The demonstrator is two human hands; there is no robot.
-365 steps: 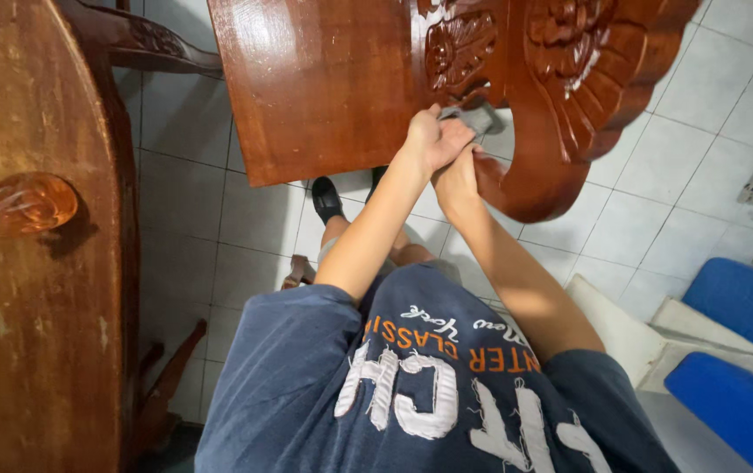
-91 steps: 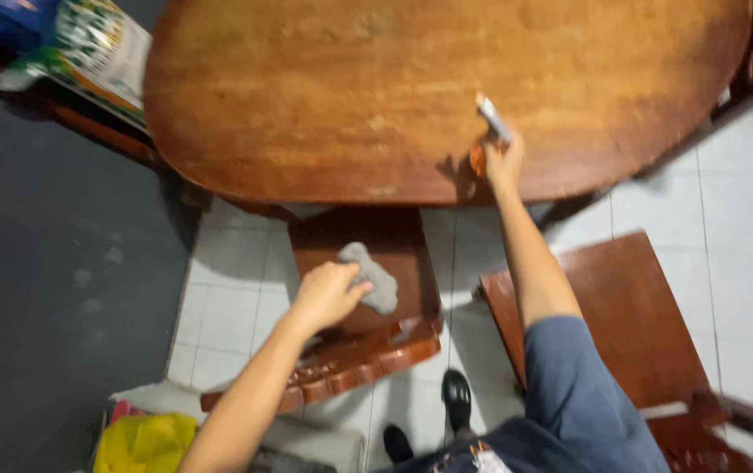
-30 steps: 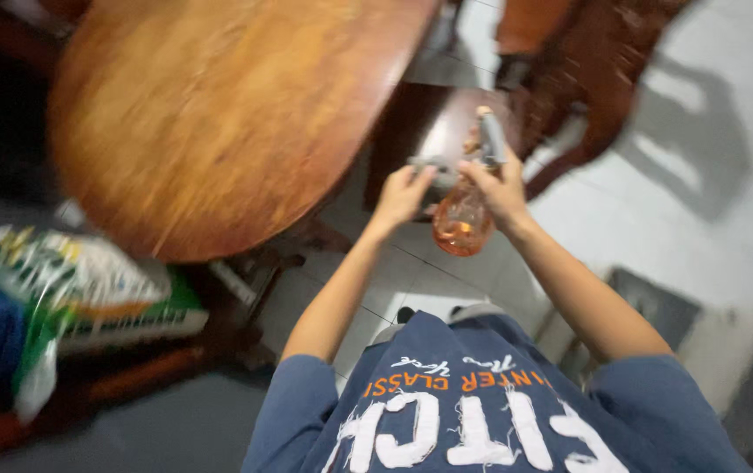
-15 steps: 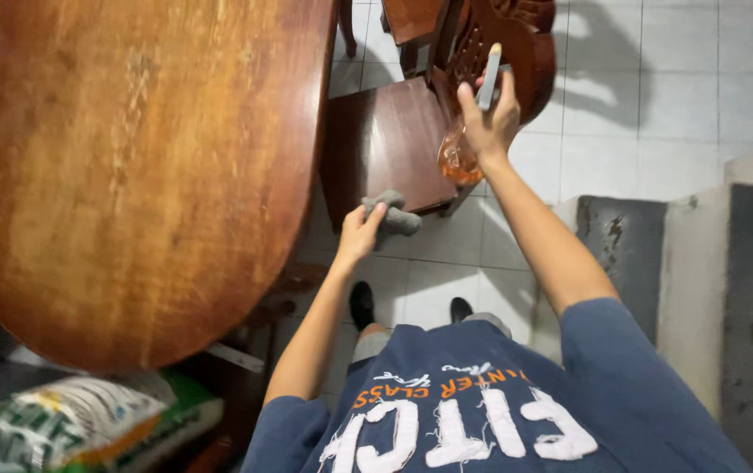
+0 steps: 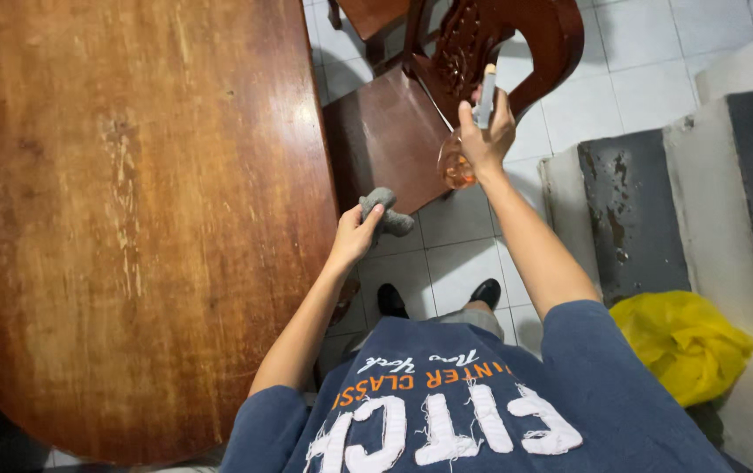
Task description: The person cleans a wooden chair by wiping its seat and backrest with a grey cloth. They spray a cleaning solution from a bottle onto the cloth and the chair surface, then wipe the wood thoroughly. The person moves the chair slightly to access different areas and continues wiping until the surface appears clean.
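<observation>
Right hand [image 5: 487,140] clamps spray bottle [image 5: 459,163], top centre | left hand [image 5: 354,236] bunches grey cloth [image 5: 385,215] | I'd aim at chair seat [image 5: 385,140], spray lightly, wipe evenly

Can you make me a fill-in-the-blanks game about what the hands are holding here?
The left hand holds a grey ____.
The right hand holds an orange spray ____.
The wooden chair stands beside the big brown ____.
The bag by the steps is ____.

Missing words: cloth; bottle; table; yellow
</observation>
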